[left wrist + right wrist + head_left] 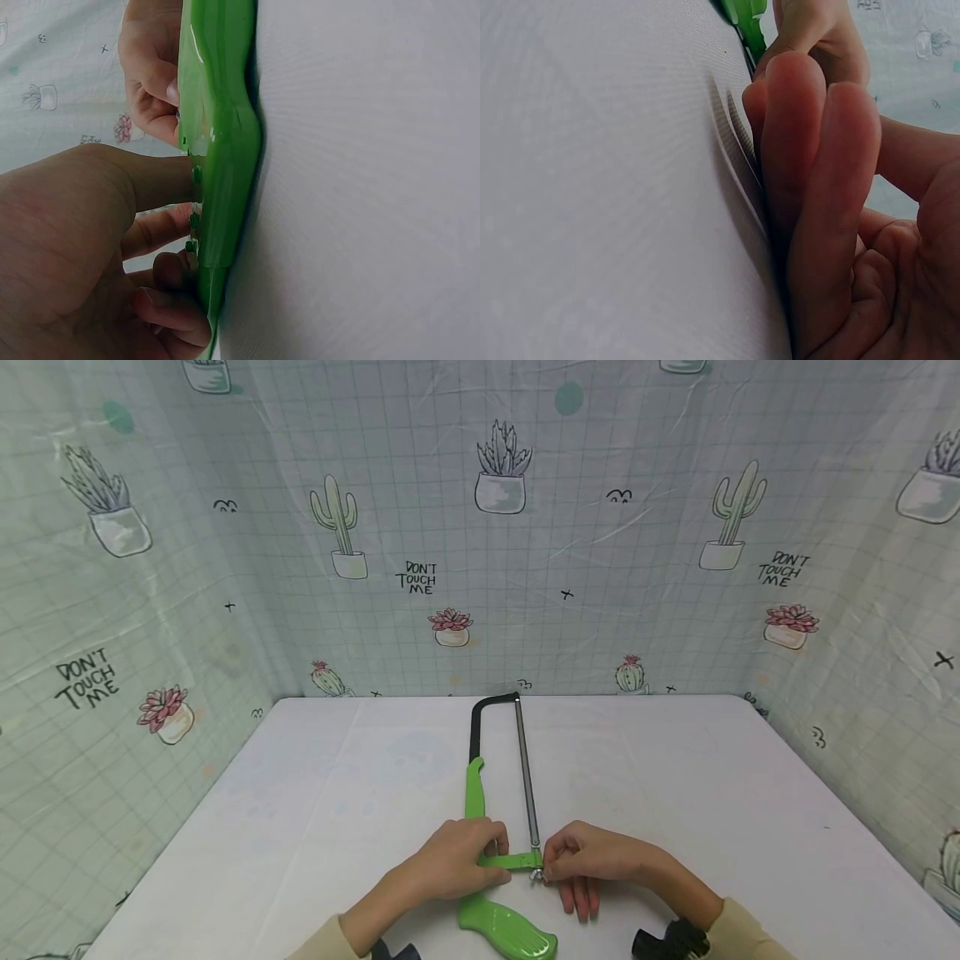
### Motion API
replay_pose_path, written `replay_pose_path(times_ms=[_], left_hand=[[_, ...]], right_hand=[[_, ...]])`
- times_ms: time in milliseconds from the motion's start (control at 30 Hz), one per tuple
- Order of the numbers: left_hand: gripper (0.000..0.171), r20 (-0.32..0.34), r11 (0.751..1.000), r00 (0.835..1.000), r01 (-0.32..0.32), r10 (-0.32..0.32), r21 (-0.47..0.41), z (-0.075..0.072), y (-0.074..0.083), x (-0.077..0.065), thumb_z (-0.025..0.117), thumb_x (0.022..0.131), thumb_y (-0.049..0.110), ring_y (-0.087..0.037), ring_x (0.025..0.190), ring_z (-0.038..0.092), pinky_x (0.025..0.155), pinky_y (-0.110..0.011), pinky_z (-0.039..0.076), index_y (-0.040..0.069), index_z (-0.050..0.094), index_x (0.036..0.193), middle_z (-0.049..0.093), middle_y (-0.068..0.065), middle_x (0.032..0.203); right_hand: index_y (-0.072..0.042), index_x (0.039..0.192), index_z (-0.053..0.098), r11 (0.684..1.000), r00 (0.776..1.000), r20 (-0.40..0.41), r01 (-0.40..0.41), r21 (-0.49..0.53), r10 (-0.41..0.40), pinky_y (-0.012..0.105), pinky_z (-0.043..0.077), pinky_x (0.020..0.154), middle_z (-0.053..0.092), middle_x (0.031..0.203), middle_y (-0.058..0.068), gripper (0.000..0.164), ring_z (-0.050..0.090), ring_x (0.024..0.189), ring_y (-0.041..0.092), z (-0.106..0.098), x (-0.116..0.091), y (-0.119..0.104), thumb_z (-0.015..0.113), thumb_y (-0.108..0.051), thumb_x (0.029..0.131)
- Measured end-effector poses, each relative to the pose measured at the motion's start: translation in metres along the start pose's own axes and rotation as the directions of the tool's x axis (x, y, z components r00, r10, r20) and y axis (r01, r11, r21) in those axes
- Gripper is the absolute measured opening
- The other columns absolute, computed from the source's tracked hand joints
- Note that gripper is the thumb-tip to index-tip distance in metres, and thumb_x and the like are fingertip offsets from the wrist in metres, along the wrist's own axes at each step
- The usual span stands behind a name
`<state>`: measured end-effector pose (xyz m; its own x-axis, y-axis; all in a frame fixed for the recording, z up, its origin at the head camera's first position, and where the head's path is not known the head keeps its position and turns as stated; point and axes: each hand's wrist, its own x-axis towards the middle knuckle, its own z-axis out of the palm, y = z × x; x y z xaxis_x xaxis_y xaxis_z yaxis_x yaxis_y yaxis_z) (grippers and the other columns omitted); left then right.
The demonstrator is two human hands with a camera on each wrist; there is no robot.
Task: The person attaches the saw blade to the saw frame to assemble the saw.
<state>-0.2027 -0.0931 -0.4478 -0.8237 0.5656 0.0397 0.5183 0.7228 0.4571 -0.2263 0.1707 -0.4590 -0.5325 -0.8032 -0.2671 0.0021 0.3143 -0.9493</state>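
Observation:
A hacksaw (474, 797) lies on the table, its black bow pointing away and its green handle (513, 928) toward me. My left hand (450, 864) grips the green frame above the handle, thumb and fingers around the short cross arm (517, 861). In the left wrist view the green body (225, 120) lies along the white surface, with the fingers beside it. At the near end of the blade (527, 768) is a small metal wing nut (536, 876). My right hand (592, 857) pinches it between thumb and index finger; the other fingers (832, 202) rest low by the tabletop.
The white table (360, 793) extends around the saw on both sides. Behind and beside it hangs a curtain (420, 643) printed with cacti. Dark wrist straps (671, 939) show at the sleeves near the front edge.

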Motion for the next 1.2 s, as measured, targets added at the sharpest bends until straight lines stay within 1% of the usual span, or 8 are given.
replay_pose_path(times_ms=[100, 167, 433, 767, 1000, 1200], left_hand=[[0.022, -0.002, 1.0, 1.0, -0.004, 0.004, 0.0, -0.0002, 0.0003, 0.0, 0.081, 0.086, 0.039, 0.0, 0.073, 0.052, 0.067, -0.021, 0.043, 0.025, 0.067, 0.095, 0.062, 0.014, 0.086], [0.022, -0.002, 1.0, 1.0, -0.006, 0.006, -0.001, -0.0004, 0.0005, 0.0, 0.081, 0.086, 0.039, 0.0, 0.073, 0.052, 0.067, -0.021, 0.043, 0.025, 0.067, 0.095, 0.062, 0.014, 0.086], [0.022, 0.002, 1.0, 1.0, -0.003, 0.003, -0.006, -0.0007, 0.0011, 0.0, 0.081, 0.086, 0.039, 0.0, 0.073, 0.052, 0.067, -0.021, 0.043, 0.024, 0.068, 0.096, 0.063, 0.014, 0.086], [0.022, 0.002, 1.0, 1.0, -0.005, 0.005, -0.004, -0.0003, 0.0006, 0.0002, 0.081, 0.086, 0.039, 0.0, 0.075, 0.053, 0.068, -0.021, 0.044, 0.025, 0.068, 0.095, 0.063, 0.013, 0.087], [0.021, -0.002, 1.0, 1.0, -0.006, 0.006, -0.008, -0.0009, 0.0015, 0.0004, 0.081, 0.086, 0.039, 0.0, 0.074, 0.053, 0.067, -0.021, 0.044, 0.025, 0.068, 0.094, 0.064, 0.014, 0.087], [0.021, -0.005, 1.0, 1.0, -0.008, 0.008, -0.014, 0.0001, 0.0004, 0.001, 0.081, 0.086, 0.039, 0.0, 0.073, 0.053, 0.067, -0.02, 0.044, 0.025, 0.068, 0.095, 0.064, 0.014, 0.086]], right_hand=[[0.001, 0.098, 0.065, 1.0, 1.0, 0.001, 0.002, 0.001, -0.002, 0.022, 0.052, 0.045, 0.07, 0.074, 0.033, 0.013, 0.068, 0.05, 0.008, 0.0, -0.0001, 0.0002, 0.06, -0.011, 0.097], [0.001, 0.098, 0.065, 1.0, 1.0, 0.001, 0.005, 0.001, -0.005, 0.022, 0.052, 0.045, 0.069, 0.074, 0.034, 0.013, 0.068, 0.05, 0.008, 0.0, -0.0003, 0.0004, 0.06, -0.011, 0.098], [0.001, 0.098, 0.065, 1.0, 1.0, -0.002, 0.006, 0.0, -0.006, 0.023, 0.052, 0.045, 0.072, 0.071, 0.024, 0.014, 0.068, 0.05, 0.009, 0.0, -0.0006, 0.001, 0.059, -0.012, 0.098], [0.001, 0.099, 0.065, 1.0, 1.0, -0.001, -0.003, 0.013, 0.003, 0.023, 0.052, 0.045, 0.072, 0.072, 0.022, 0.014, 0.068, 0.05, 0.008, 0.0007, -0.0012, -0.0008, 0.059, -0.012, 0.098], [0.002, 0.099, 0.064, 1.0, 1.0, 0.002, 0.0, 0.016, 0.0, 0.023, 0.052, 0.045, 0.07, 0.073, 0.03, 0.014, 0.067, 0.05, 0.008, -0.0001, -0.0019, -0.0011, 0.059, -0.012, 0.099], [0.001, 0.099, 0.064, 1.0, 1.0, -0.002, -0.003, 0.009, 0.003, 0.023, 0.052, 0.046, 0.071, 0.073, 0.028, 0.014, 0.068, 0.05, 0.008, -0.0005, -0.0019, -0.0019, 0.058, -0.012, 0.099]])
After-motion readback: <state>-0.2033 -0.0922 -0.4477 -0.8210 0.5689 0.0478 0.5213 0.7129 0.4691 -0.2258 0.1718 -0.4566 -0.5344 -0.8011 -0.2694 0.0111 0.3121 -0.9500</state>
